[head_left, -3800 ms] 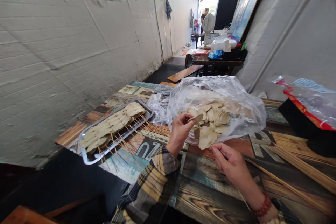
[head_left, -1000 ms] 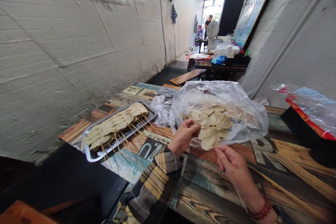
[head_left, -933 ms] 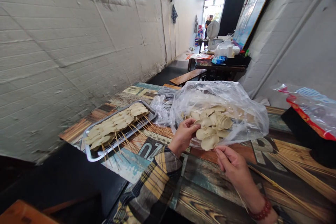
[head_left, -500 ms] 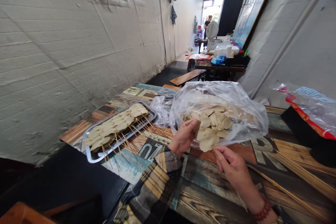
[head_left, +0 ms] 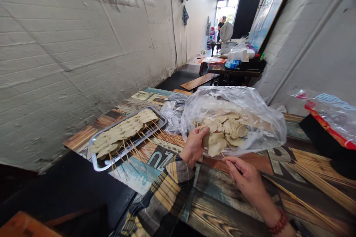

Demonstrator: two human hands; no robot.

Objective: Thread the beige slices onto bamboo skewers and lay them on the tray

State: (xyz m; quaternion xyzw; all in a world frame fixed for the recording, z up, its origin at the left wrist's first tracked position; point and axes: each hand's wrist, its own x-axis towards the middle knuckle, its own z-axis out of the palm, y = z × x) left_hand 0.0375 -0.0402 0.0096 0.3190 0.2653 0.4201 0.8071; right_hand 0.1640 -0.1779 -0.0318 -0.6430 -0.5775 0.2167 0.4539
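Note:
My right hand pinches a thin bamboo skewer near the slices threaded on it. Those pale, flat, round slices overlap on the stick, and the fingers of my left hand are closed on their far left end. What the slices are made of I cannot tell. Right behind them lies an open clear plastic bag with a heap of loose slices inside. To the left, a metal tray bears rows of skewered slices, their sticks jutting over its near edge.
More bamboo skewers lie on the patterned wooden table at right. Beside them stands a black box with red-edged plastic packaging. A crumpled clear bag sits by the tray. Farther back are a bench, a cluttered table and a person.
The skewer in my hands has shifted slightly left and its slices have tilted, with the left hand closer around their end. The whole view has moved a little; tray and bag stay put.

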